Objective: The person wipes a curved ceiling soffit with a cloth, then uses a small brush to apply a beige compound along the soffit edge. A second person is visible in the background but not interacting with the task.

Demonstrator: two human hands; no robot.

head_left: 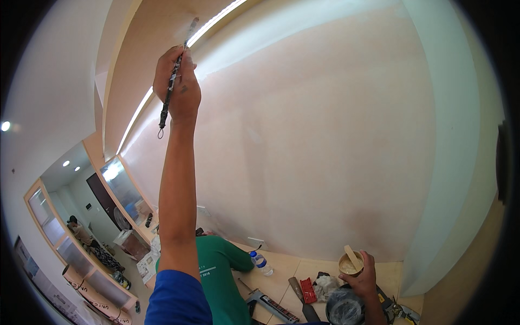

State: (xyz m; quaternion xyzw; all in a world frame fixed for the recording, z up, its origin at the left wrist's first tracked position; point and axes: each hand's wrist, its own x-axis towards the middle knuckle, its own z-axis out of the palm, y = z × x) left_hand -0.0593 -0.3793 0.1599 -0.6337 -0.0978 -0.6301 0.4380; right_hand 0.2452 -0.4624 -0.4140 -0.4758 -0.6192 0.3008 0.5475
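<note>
My left arm reaches up, and my left hand is closed round a slim paintbrush. Its dark handle is spattered with paint and ends in a wire loop. The bristle tip points up by the wooden panel, next to the glowing light strip; whether it touches is unclear. Low on the right, my right hand grips a small round tub by its side. Inside the tub lie a pale substance and a flat wooden stick.
Below are a green garment, water bottle, caulking gun, red tool, crumpled white cloth, and plastic-lined bucket. A plastered wall rises ahead. A person bends at far left, beyond rolled sheeting.
</note>
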